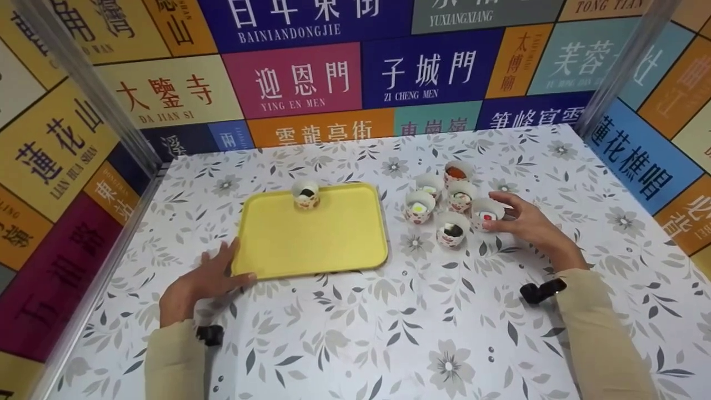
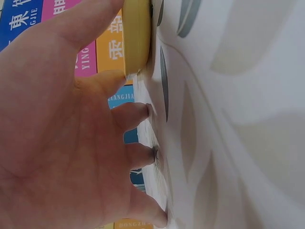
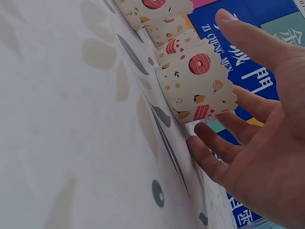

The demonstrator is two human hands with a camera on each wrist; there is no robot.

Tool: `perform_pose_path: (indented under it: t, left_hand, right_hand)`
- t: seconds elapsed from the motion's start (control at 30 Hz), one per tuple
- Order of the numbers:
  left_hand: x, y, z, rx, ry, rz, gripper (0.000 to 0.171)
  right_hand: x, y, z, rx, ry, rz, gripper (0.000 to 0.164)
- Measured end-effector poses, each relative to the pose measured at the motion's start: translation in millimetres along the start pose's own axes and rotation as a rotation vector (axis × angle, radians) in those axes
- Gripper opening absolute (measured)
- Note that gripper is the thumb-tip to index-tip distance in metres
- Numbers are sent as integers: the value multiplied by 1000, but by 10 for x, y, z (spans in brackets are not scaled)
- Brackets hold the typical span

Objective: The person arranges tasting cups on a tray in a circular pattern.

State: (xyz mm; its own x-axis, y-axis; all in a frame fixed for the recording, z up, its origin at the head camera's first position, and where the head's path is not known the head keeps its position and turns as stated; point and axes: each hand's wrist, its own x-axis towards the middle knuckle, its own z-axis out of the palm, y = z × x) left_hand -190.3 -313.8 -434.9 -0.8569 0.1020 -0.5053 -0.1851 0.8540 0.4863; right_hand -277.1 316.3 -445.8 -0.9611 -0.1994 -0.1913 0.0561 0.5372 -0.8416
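My left hand [image 1: 214,275] rests spread at the near left corner of a yellow tray [image 1: 311,239], thumb along the front edge and fingers by the left side. In the left wrist view, the thumb and index finger touch the tray's edge [image 2: 136,43]. My right hand [image 1: 530,222] reaches around a paper baking cup [image 1: 487,215] with something white and red in it. The right wrist view shows that doughnut-printed cup [image 3: 198,83] with the thumb standing off it and the fingers beside its rim.
One paper cup with dark contents [image 1: 306,195] stands at the tray's back edge. Several more stand clustered left of my right hand, among them one with orange-red filling [image 1: 457,173] and one with black and white contents [image 1: 451,230]. Printed wall panels [image 1: 300,83] bound the floral tabletop [image 1: 344,333].
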Motion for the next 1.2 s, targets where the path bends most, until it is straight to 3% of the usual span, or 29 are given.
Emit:
perform_pose_path:
  t: [0.47,0.7,1.2]
  left_hand:
    - [-7,-22,3,-5,-1,23,113]
    - [-19,-2,-4,8,2,45,112]
    - [-13,5,-7,8,4,48,113]
  right_hand:
    - [54,0,71,-27,24,-4,96]
    - [45,-34,104,-34,58,72,97]
    - [29,-34,144,-53,133,49,84]
